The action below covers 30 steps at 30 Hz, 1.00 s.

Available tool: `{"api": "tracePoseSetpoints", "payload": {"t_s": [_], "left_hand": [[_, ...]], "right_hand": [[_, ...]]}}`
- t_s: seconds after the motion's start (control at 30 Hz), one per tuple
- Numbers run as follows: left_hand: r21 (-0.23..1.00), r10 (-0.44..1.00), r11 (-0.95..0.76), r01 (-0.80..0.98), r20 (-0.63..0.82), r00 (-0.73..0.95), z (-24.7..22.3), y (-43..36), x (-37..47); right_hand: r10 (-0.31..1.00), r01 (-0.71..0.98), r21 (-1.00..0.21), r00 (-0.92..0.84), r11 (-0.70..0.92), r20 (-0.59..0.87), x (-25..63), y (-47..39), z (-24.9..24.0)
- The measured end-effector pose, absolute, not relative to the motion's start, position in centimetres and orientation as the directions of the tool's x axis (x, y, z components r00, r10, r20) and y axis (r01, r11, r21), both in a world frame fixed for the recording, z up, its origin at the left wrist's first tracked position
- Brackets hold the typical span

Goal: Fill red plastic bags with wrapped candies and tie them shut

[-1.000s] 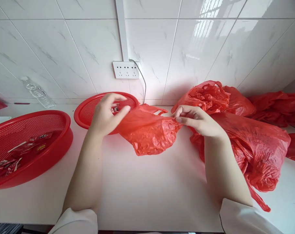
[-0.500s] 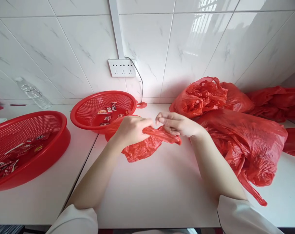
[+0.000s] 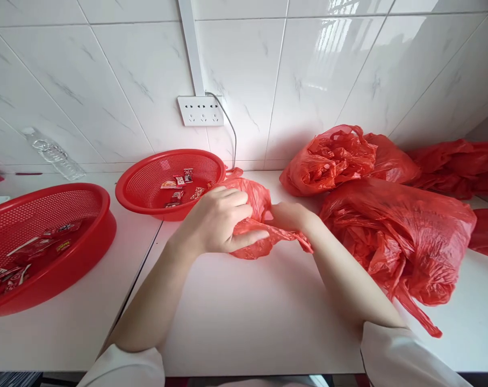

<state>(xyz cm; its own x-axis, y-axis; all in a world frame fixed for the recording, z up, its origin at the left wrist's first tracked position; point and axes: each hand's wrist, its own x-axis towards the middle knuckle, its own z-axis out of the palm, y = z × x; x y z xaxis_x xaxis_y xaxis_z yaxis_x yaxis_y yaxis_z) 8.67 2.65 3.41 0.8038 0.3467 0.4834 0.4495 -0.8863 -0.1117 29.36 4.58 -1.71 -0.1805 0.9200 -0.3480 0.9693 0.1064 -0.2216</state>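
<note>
A red plastic bag (image 3: 257, 193) is held in front of me over the white table. My left hand (image 3: 222, 217) is closed on the bag's rim from the left side, its thumb lying along the near edge. From the right, my right hand (image 3: 290, 216) reaches into the bag's mouth. Its fingers are hidden by the plastic. A twisted corner of the bag trails beneath my right wrist. Just behind my left hand stands a red perforated basket (image 3: 139, 188) with several small wrapped packets (image 3: 179, 181) in it.
A larger red basket (image 3: 102, 231) with packets stands at left. Behind it a clear plastic bottle (image 3: 52, 153) leans toward the tiled wall. Full red plastic bags (image 3: 429, 231) are piled at right. A cable hangs from the socket strip (image 3: 201, 111). A seam (image 3: 141, 277) crosses the tabletop.
My right hand has moved down into the mouth of the red plastic bag, and its fingers have gone out of sight. The bag has opened and stands fuller. My left hand has shifted its grip.
</note>
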Motion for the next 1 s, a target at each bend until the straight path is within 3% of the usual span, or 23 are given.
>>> {"api": "tracePoseSetpoints", "payload": {"t_s": [0.07,0.13,0.27,0.37,0.5,0.57,0.7,0.77,0.87,0.93,1.0], "left_hand": [[-0.140,0.417,-0.843,0.519,0.439,0.796,3.9,2.2,8.5],[-0.171,0.494,-0.795,0.583,0.376,0.784,3.9,1.9,8.7],[-0.153,0.665,-0.705,0.693,0.196,0.720,2.7,1.6,9.6],[-0.133,0.825,-0.549,0.825,0.073,0.560,1.2,1.7,10.2],[-0.167,0.907,-0.376,0.911,0.135,0.399,1.0,2.1,9.9],[-0.138,0.921,-0.312,0.940,0.198,0.334,2.0,2.4,9.0],[-0.109,0.968,-0.136,0.985,0.198,0.156,4.3,2.5,6.3],[-0.072,0.957,-0.190,0.979,0.211,0.201,5.0,1.8,5.6],[0.054,0.863,-0.461,0.886,0.257,0.434,5.0,0.0,6.4],[0.098,0.777,-0.629,0.771,0.104,0.620,4.1,-0.8,7.9],[0.149,0.752,-0.631,0.761,-0.122,0.648,2.6,-0.4,9.2]], "right_hand": [[0.971,0.993,-0.117,-0.059,0.033,-0.230,30.0,4.4,-1.1],[0.987,0.988,-0.146,-0.080,0.059,-0.139,30.4,4.0,-0.3],[0.867,0.783,-0.471,-0.493,0.406,-0.072,29.9,3.2,-0.1],[0.741,0.642,-0.614,-0.658,0.460,-0.132,28.6,3.9,-1.8],[0.788,0.834,-0.459,-0.493,0.307,-0.368,27.3,5.5,-4.2],[0.810,0.887,-0.381,-0.416,0.262,-0.413,27.4,6.1,-4.6],[0.813,0.903,-0.344,-0.394,0.256,-0.430,28.5,6.5,-4.3],[0.810,0.901,-0.347,-0.399,0.259,-0.430,28.9,6.3,-3.9],[0.786,0.872,-0.373,-0.461,0.317,-0.412,29.0,5.9,-3.4],[0.749,0.822,-0.418,-0.545,0.388,-0.377,28.9,5.6,-3.1],[0.689,0.751,-0.479,-0.637,0.454,-0.347,28.7,5.4,-3.0]]}}
